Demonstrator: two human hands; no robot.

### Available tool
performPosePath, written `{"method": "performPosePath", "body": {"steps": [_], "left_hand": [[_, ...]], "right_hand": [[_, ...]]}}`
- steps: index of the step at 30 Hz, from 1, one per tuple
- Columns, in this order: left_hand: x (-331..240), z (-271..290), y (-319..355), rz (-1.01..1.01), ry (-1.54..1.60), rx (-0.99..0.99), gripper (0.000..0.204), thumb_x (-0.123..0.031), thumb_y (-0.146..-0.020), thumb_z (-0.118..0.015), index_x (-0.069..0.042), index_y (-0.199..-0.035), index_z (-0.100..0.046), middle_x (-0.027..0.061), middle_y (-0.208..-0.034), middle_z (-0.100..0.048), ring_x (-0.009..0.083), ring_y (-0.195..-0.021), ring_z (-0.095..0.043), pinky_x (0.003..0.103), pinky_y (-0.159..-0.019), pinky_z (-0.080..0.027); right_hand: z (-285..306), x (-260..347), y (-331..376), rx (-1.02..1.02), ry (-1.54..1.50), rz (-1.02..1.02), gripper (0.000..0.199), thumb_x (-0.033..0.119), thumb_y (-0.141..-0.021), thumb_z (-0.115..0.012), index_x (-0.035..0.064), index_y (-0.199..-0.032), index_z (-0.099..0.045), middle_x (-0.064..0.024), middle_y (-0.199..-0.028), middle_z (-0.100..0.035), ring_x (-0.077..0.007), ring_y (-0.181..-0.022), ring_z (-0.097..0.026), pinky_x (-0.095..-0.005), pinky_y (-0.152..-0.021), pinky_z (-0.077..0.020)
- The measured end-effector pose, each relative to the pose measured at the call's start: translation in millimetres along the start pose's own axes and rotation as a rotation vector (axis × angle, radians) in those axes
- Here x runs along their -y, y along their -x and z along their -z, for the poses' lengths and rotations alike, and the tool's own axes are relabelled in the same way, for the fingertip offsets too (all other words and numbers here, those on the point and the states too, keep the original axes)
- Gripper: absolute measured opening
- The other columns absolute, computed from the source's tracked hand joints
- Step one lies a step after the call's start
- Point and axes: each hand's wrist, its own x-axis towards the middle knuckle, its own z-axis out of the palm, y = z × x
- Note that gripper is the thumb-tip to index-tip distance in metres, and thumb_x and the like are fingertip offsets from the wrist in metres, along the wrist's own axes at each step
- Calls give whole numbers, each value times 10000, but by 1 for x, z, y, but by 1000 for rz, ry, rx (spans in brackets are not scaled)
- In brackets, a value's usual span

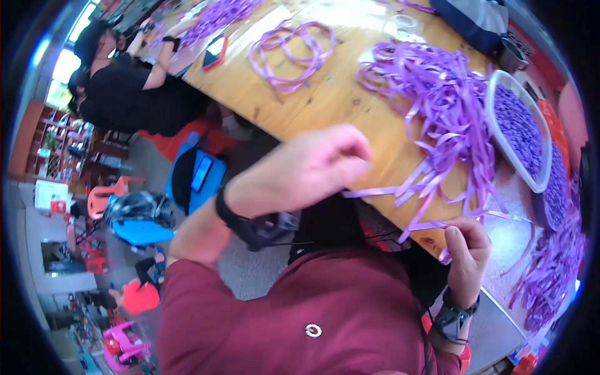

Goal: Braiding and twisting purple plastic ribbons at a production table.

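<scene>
My right hand is closed at the table's near edge, thumb and fingers pinching a purple ribbon. Part of that strip sticks out to the left, and a short piece hangs below the thumb. My left hand is over the table edge, smeared by motion with its fingers partly curled. Whether it holds anything is unclear. Close below it lies the end of another purple ribbon, which runs from the large tangled heap of purple ribbons on the wooden table.
A clear plastic tub of small purple pieces stands right of the heap. More ribbons lie at the far right. A loose ribbon coil and a red-edged phone are on the table. At the left sits a co-worker in black.
</scene>
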Motion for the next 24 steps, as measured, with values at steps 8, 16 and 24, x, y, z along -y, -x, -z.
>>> {"method": "performPosePath", "body": {"steps": [8, 16, 24], "left_hand": [[-27, 95, -93, -12, -252, -5, 313, -191, -854, -480, -10, -1111, -489, 21, -803, -539, 81, -736, -500, 220, -649, -408], [-1, 88, -255, 8, -605, -16, 447, -207, -791, -524, -77, -1213, -459, 51, -734, -564, 94, -587, -464, 232, -499, -366], [38, 71, -328, 204, -728, 144, 172, -132, -764, -462, -7, -817, -568, 63, -553, -576, 128, -391, -462, 274, -384, -363]], "right_hand": [[21, -30, -30, 31, -485, -141, 95, 125, -829, -570, 42, -824, -523, 36, -587, -420, -39, -462, -315, -192, -424, -255], [26, -39, -32, 91, -626, -70, 129, 143, -820, -582, 32, -813, -517, 15, -594, -423, -56, -455, -307, -215, -419, -257], [27, -38, -35, 73, -680, -102, 142, 127, -805, -601, 6, -814, -527, -24, -633, -485, -67, -456, -336, -225, -429, -281]]}}
